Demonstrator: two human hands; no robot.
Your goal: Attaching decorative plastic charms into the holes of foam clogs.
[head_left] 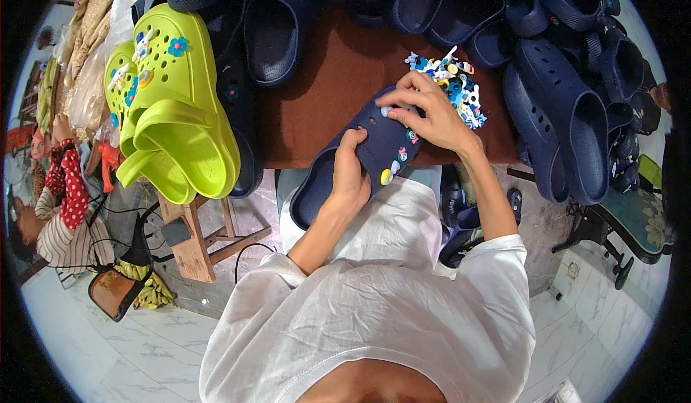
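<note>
The floor (129,360) is pale marble-like tile with grey veins, brightly and evenly lit. A brown surface (324,93) stands on a raw wooden frame (194,245). A black cable (248,253) loops over the tiles beside it. At the right stands a dark chair with a teal flowered seat (640,219). At the far left lie striped and red dotted fabrics (61,201).

One head-worn fisheye view looks steeply down, close over the brown table (324,93).
</note>
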